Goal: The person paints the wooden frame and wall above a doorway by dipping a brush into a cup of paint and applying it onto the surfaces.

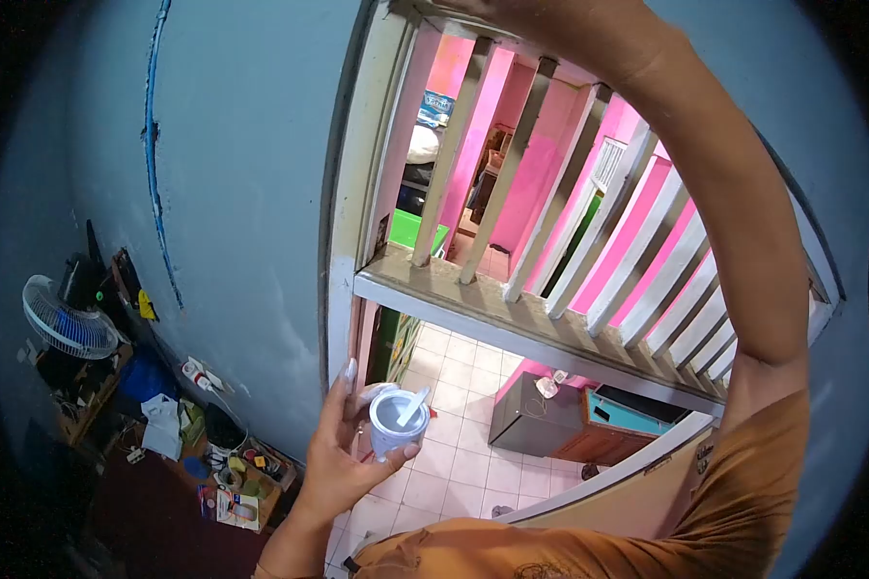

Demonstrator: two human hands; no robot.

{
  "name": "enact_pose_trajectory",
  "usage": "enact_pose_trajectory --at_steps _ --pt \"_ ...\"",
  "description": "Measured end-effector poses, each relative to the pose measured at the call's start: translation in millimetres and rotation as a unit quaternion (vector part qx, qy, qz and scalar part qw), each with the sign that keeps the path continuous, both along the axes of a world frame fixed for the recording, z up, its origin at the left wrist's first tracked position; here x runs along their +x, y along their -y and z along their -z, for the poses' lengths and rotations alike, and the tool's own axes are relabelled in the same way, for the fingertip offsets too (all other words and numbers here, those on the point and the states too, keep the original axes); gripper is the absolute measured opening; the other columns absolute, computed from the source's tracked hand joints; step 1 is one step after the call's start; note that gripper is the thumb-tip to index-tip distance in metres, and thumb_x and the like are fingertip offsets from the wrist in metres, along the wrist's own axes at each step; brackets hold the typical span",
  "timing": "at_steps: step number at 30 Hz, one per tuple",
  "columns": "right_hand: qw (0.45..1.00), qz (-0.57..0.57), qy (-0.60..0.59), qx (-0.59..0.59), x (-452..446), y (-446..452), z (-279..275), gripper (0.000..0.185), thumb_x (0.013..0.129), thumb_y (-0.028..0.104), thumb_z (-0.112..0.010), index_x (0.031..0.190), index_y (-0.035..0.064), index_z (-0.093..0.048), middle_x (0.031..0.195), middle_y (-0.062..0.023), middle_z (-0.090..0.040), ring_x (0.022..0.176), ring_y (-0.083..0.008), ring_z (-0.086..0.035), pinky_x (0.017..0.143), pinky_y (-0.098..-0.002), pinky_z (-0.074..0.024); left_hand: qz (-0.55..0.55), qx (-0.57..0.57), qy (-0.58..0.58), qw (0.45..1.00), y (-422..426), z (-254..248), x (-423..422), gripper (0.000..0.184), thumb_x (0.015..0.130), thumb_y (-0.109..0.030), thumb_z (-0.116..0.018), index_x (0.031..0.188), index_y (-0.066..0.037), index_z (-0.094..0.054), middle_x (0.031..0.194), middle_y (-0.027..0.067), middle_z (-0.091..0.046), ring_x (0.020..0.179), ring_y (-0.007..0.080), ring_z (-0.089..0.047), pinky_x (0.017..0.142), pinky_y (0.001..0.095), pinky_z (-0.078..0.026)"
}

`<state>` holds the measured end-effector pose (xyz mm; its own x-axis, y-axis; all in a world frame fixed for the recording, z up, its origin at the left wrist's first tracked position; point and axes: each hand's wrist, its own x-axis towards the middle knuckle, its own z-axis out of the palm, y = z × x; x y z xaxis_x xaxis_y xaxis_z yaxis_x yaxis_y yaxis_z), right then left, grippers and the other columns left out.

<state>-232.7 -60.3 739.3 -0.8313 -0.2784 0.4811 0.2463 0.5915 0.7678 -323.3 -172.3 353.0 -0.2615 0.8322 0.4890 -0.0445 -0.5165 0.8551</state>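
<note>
My left hand [343,458] is closed around a small pale cup [386,439], with the thumb along its lower front and fingers at its far side. A short white stick or handle [413,407] leans inside the cup; I cannot make out its lower end or what the cup holds. Up at the top edge of the head view, my right arm reaches over a barred wooden window frame [512,314]. Only part of my right hand [560,13] shows there, at the frame's upper beam. Its fingers are cut off, so whatever it touches or holds is hidden.
Blue-grey wall [251,174] surrounds the frame. Slanted bars [512,169] fill its upper part; below lies a doorway onto a tiled floor [454,449]. A dark cabinet [536,420] stands beyond. Lower left are a fan [68,318] and a cluttered low table [275,502].
</note>
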Motion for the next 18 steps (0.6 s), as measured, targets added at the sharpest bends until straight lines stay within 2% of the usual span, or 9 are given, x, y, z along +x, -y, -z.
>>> enact_pose_trajectory --at_steps 4,5,7,9,13,14,15,16,18 --pt "0.996 0.029 -0.013 0.083 -4 -9 -2 0.027 0.095 0.018 -0.065 0.076 -0.0014 -0.064 0.080 -0.0142 -0.061 0.071 -0.0188 -0.059 0.066 -0.0319 -0.0559 0.005 0.006 0.014 1.000 0 -1 -5 0.106 0.078 -0.003 -0.083 0.157 0.003 -0.012 0.136 0.0242 -0.052 0.127 0.0278 -0.055 0.108 0.0393 -0.043" --pt "0.990 0.140 -0.024 -0.005 -1 9 -4 0.028 0.095 0.019 -0.064 0.076 -0.0009 -0.064 0.080 -0.0136 -0.061 0.072 -0.0184 -0.059 0.065 -0.0321 -0.0556 0.004 0.006 0.017 1.000 -1 0 -6 0.106 0.078 -0.003 -0.083 0.157 0.003 -0.012 0.136 0.0242 -0.052 0.127 0.0278 -0.055 0.108 0.0393 -0.043" --pt "0.964 0.246 -0.032 -0.094 3 13 -8 0.028 0.096 0.020 -0.064 0.077 -0.0003 -0.064 0.080 -0.0131 -0.061 0.072 -0.0181 -0.059 0.065 -0.0323 -0.0553 -0.007 0.011 0.003 1.000 -3 2 -8 0.107 0.078 -0.003 -0.083 0.157 0.002 -0.012 0.136 0.0236 -0.053 0.126 0.0274 -0.056 0.107 0.0389 -0.045" --pt "0.987 0.153 -0.047 -0.012 10 -4 -12 0.029 0.096 0.023 -0.064 0.077 0.0004 -0.065 0.080 -0.0126 -0.061 0.071 -0.0176 -0.058 0.063 -0.0331 -0.0549 -0.003 0.003 -0.001 1.000 -3 -2 -8 0.106 0.078 -0.003 -0.083 0.157 0.002 -0.012 0.136 0.0237 -0.053 0.126 0.0272 -0.056 0.106 0.0387 -0.046" --pt "0.992 0.114 -0.004 -0.046 -9 0 -9 0.033 0.096 0.027 -0.064 0.077 0.0000 -0.064 0.079 -0.0117 -0.060 0.072 -0.0180 -0.057 0.066 -0.0317 -0.0532 0.010 -0.001 -0.009 1.000 -3 -11 -4 0.106 0.079 -0.003 -0.083 0.158 0.002 -0.012 0.137 0.0240 -0.052 0.125 0.0269 -0.056 0.104 0.0384 -0.048" --pt "0.997 0.053 -0.024 0.054 -13 -14 -7 0.034 0.097 0.029 -0.064 0.078 0.0001 -0.064 0.079 -0.0114 -0.060 0.073 -0.0178 -0.057 0.066 -0.0312 -0.0523 0.011 -0.001 -0.009 1.000 -3 -12 -2 0.106 0.079 -0.003 -0.083 0.158 0.002 -0.012 0.137 0.0240 -0.052 0.125 0.0269 -0.056 0.104 0.0384 -0.048" --pt "0.997 0.053 -0.024 0.055 -8 -22 -11 0.034 0.097 0.029 -0.064 0.078 0.0001 -0.064 0.079 -0.0114 -0.060 0.073 -0.0178 -0.057 0.066 -0.0312 -0.0523 0.009 -0.014 0.019 1.000 -2 -13 0 0.109 0.075 -0.004 -0.086 0.158 0.001 -0.015 0.136 0.0233 -0.055 0.127 0.0274 -0.056 0.108 0.0394 -0.043" --pt "0.992 0.116 -0.028 0.032 -7 -19 -11 0.033 0.097 0.028 -0.064 0.078 0.0003 -0.064 0.079 -0.0113 -0.060 0.073 -0.0175 -0.057 0.066 -0.0311 -0.0524 0.006 -0.027 0.047 0.998 -2 -13 0 0.112 0.070 -0.004 -0.089 0.157 0.000 -0.018 0.135 0.0227 -0.057 0.128 0.0280 -0.056 0.112 0.0405 -0.038" --pt "0.984 0.179 -0.028 0.008 4 -10 -6 0.032 0.097 0.027 -0.065 0.078 0.0006 -0.064 0.079 -0.0112 -0.060 0.072 -0.0173 -0.057 0.066 -0.0310 -0.0525 0.006 -0.034 0.055 0.998 -1 -12 0 0.112 0.070 -0.004 -0.089 0.157 0.000 -0.018 0.136 0.0226 -0.057 0.128 0.0281 -0.056 0.112 0.0406 -0.038"
